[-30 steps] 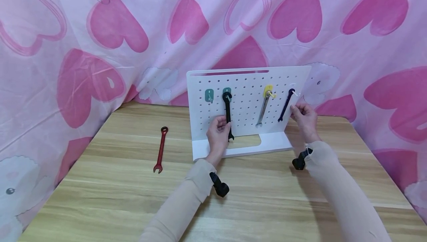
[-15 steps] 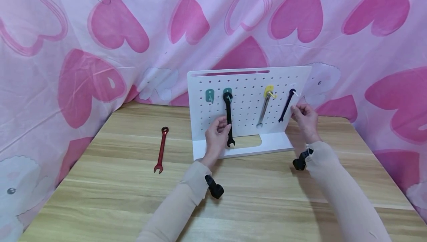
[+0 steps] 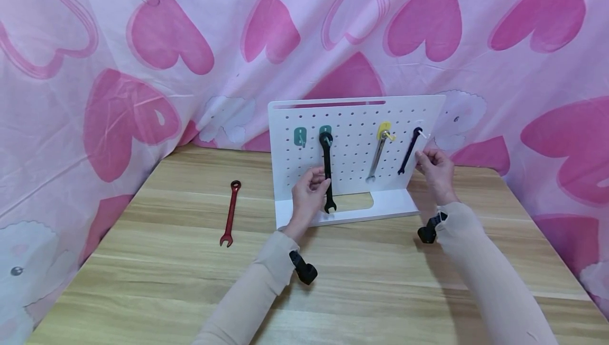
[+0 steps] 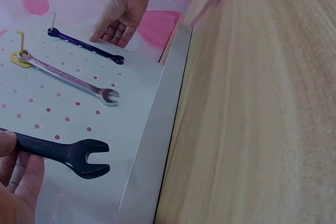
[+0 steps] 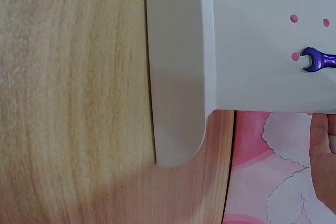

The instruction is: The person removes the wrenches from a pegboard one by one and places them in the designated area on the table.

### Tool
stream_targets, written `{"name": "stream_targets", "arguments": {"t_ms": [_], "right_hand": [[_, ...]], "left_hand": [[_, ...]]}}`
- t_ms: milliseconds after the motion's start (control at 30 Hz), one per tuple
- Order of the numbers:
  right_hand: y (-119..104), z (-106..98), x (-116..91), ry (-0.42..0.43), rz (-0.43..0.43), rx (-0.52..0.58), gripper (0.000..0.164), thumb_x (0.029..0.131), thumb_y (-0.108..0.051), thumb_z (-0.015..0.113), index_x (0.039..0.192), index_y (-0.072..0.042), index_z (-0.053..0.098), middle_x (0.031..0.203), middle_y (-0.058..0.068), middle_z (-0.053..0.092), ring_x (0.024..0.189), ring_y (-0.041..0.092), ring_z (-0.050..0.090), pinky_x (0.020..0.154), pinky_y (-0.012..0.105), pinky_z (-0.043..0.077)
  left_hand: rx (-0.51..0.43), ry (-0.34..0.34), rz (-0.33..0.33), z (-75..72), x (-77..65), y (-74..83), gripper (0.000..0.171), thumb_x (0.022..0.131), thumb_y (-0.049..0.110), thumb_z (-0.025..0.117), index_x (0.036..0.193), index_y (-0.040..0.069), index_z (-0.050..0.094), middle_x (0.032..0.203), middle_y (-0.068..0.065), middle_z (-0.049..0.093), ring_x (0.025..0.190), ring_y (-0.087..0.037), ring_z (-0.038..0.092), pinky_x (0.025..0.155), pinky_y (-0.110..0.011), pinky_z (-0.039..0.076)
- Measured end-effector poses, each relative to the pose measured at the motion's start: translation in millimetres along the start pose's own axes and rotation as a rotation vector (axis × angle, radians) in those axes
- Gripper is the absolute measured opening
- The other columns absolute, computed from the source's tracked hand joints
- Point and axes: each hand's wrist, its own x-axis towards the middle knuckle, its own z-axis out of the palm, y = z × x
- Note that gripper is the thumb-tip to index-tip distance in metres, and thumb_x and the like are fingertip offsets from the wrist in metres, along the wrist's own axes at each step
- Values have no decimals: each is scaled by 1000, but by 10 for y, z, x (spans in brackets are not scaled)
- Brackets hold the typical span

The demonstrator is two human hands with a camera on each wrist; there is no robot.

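Note:
My left hand (image 3: pixel 308 197) pinches the shaft of a black combination wrench (image 3: pixel 327 162) between thumb and fingers. Its ring end is up at the second green hook (image 3: pixel 325 131) of a white pegboard (image 3: pixel 349 160), and its open end (image 4: pixel 89 158) points down, standing off the board in the left wrist view. With thumb and fingers, my right hand (image 3: pixel 435 170) grips the pegboard's right edge. Close by hangs a purple wrench (image 3: pixel 410 152) on a white hook, and left of that a silver wrench (image 3: pixel 377 156) on a yellow hook (image 3: pixel 384 129).
A red wrench (image 3: pixel 230 214) lies on the wooden table (image 3: pixel 157 260), left of the pegboard. Another green hook (image 3: pixel 300 137), at the board's left, bears no wrench. Behind everything hangs a pink curtain (image 3: pixel 228 70) with hearts.
The black wrench's open end has moved a little downward, its ring end staying by the green hook. My left wrist has shifted slightly left. My right hand keeps its hold on the board edge.

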Motion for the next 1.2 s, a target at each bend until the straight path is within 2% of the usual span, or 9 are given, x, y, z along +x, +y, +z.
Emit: {"name": "stream_targets", "arguments": {"t_ms": [300, 500, 733, 833, 1000, 1200], "right_hand": [[-8, 3, -7, 6, 0, -29, 13, 90, -21, 62, 95, -9, 59, 84, -3, 57, 83, 11, 54, 67, 8, 51], [-1, 4, 3, 5, -2, -2, 11, 90, -18, 62, 94, -8, 59, 83, -3, 57, 81, 9, 54, 67, 8, 52], [109, -22, 90, 19, -22, -6, 12, 89, -20, 63, 94, -10, 59, 82, -5, 58, 81, 9, 56, 68, 10, 52], [157, -29, 125, 20, -31, 32, 11, 88, -19, 65, 92, -11, 59, 81, -4, 58, 80, 8, 56, 67, 10, 52], [175, -23, 144, 26, -31, 54, 9, 88, -18, 65, 91, -11, 59, 81, -4, 58, 78, 8, 56, 66, 10, 52], [159, -11, 134, 34, -31, 54, 9, 88, -17, 65, 90, -12, 59, 80, -4, 58, 77, 8, 55, 65, 10, 52]], "left_hand": [[31, -22, 10, -21, -28, 1, 24, 88, 13, 66, 112, 12, 63, 99, -5, 68, 88, -17, 64, 84, -29, 54], [24, -23, 27, -28, -50, 28, 23, 87, 10, 66, 110, 9, 64, 97, -8, 69, 87, -19, 65, 84, -28, 54], [20, -43, 30, -34, -76, 24, 22, 87, 8, 66, 109, 8, 64, 96, -8, 70, 84, -17, 65, 80, -27, 54], [10, -52, 26, -42, -88, 17, 22, 87, 9, 66, 109, 10, 64, 96, -7, 70, 84, -16, 65, 80, -27, 54], [-8, -60, 27, -43, -96, 11, 22, 87, 8, 66, 109, 8, 64, 97, -11, 70, 85, -22, 65, 80, -32, 53], [23, -66, 33, -47, -129, 12, 21, 86, 8, 67, 106, 12, 64, 93, -5, 70, 79, -13, 63, 75, -26, 52]]}}
